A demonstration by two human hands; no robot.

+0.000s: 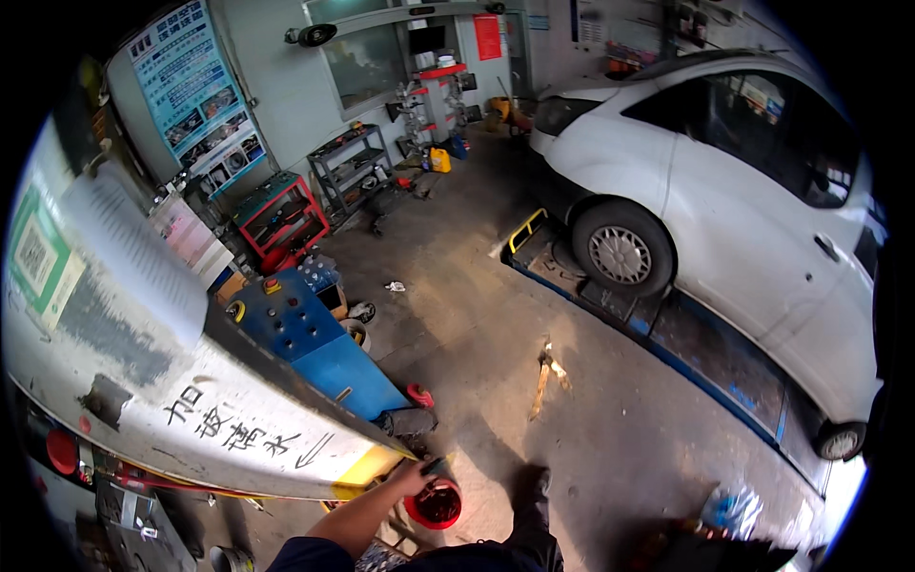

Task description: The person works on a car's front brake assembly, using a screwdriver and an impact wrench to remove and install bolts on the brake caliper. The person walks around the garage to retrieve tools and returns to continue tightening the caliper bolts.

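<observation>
My left hand reaches out over the rim of a red bucket near the lower edge. Its fingers look closed around a small dark item at the far side of the rim, too small to name. Dark, unclear contents lie inside the bucket. Just left of the hand is the yellow-painted end of a white pillar. My right hand is outside the picture.
A white car stands on a blue-edged lift platform at the right. Left of centre is a blue control cabinet. A wooden-handled tool lies on the floor. Farther back are a red cart and a grey shelf.
</observation>
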